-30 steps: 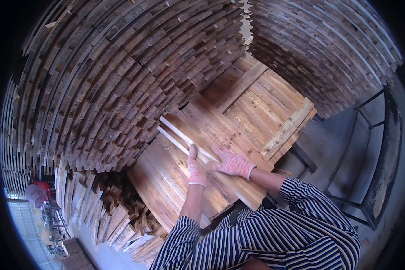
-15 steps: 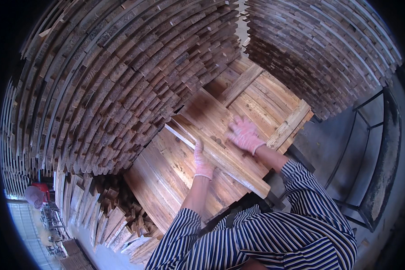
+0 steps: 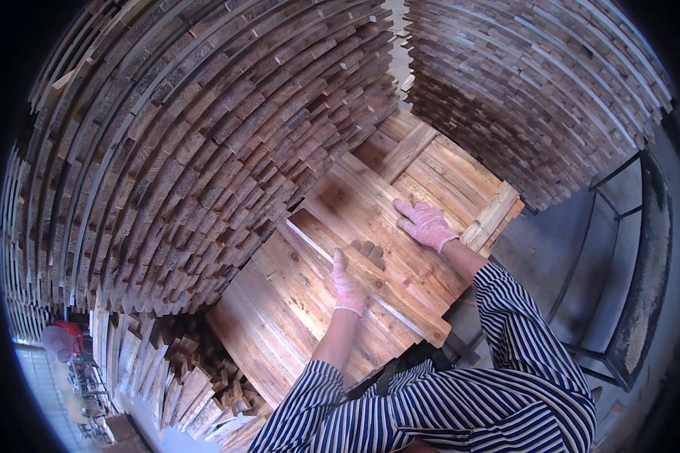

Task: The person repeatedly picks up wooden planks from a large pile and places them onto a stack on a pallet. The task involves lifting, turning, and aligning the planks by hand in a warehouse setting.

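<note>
My left hand (image 3: 347, 285), in a pink-and-white knit glove, grips a long wooden board (image 3: 408, 309), its thumb along the near side. The board is tilted on edge, with a pale narrow edge showing, over a layer of planks (image 3: 279, 287) laid side by side. Brown rounded shapes (image 3: 368, 253) like fingertips show just past the board; I cannot tell whether they belong to my left hand. My right hand (image 3: 426, 225), gloved alike, lies with spread fingers on the planks farther right, holding nothing.
High stacks of boards (image 3: 204, 151) rise at the left and another stack (image 3: 536, 98) at the back right. Crosswise strips (image 3: 491, 217) lie on the planks. A dark metal frame (image 3: 642, 272) stands right. Loose offcuts (image 3: 196, 385) are piled lower left, near a distant person in red (image 3: 66, 340).
My right hand has gone from a blurred sweep to resting on the planks, slightly farther right. My left hand and the board have shifted slightly toward me. The whole view has moved a little.
</note>
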Action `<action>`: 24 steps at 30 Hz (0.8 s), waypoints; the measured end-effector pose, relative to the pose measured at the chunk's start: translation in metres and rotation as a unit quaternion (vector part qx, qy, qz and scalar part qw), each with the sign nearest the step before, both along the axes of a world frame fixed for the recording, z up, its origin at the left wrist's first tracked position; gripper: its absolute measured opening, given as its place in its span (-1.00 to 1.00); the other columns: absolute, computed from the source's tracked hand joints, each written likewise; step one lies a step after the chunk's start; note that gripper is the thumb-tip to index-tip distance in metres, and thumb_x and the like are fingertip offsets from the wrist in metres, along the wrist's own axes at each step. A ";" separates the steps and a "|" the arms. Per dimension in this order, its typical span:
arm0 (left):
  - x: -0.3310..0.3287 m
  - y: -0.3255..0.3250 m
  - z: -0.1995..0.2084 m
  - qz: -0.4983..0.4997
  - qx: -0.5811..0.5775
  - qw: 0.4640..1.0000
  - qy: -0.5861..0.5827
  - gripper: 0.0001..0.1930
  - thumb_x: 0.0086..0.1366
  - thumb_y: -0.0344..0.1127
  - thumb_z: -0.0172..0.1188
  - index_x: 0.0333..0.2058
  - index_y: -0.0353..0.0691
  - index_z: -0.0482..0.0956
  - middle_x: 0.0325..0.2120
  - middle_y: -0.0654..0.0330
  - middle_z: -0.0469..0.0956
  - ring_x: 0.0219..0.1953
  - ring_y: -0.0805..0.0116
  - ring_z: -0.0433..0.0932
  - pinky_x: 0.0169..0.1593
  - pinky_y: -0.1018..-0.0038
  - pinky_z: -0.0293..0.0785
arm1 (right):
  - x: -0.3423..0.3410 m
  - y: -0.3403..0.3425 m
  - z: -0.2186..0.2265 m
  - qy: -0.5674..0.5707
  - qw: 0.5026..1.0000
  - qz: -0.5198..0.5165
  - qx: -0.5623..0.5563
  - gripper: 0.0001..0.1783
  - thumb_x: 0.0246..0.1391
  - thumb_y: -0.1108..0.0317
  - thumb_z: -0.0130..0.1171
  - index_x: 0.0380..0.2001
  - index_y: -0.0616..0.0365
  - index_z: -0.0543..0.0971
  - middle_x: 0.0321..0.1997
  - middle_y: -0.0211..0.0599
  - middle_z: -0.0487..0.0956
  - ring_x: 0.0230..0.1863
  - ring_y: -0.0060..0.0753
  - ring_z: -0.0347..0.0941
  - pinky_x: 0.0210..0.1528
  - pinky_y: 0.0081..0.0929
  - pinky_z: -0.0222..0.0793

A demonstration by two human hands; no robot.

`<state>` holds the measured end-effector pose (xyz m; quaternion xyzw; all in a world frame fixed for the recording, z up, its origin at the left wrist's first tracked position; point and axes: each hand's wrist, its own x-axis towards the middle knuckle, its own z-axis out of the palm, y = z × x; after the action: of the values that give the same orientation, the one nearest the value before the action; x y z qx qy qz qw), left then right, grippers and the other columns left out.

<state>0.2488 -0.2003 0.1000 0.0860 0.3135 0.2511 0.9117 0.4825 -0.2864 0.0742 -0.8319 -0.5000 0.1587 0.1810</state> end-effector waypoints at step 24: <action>-0.035 -0.010 0.041 -0.387 0.695 0.458 0.396 0.27 -0.25 0.02 0.60 0.43 -0.25 0.09 0.45 -0.18 0.00 0.53 -0.12 -0.18 0.52 -0.05 -0.33 | -0.007 0.008 0.008 -0.049 0.999 -0.013 -0.020 -0.31 0.39 -0.07 -0.16 0.41 0.12 0.27 0.47 0.04 0.24 0.42 0.12 0.18 0.45 -0.15 0.04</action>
<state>0.2138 -0.2099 0.1410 0.8940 0.2965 -0.0543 0.3315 0.4750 -0.2780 0.0827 -0.8485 -0.4941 0.1255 0.1420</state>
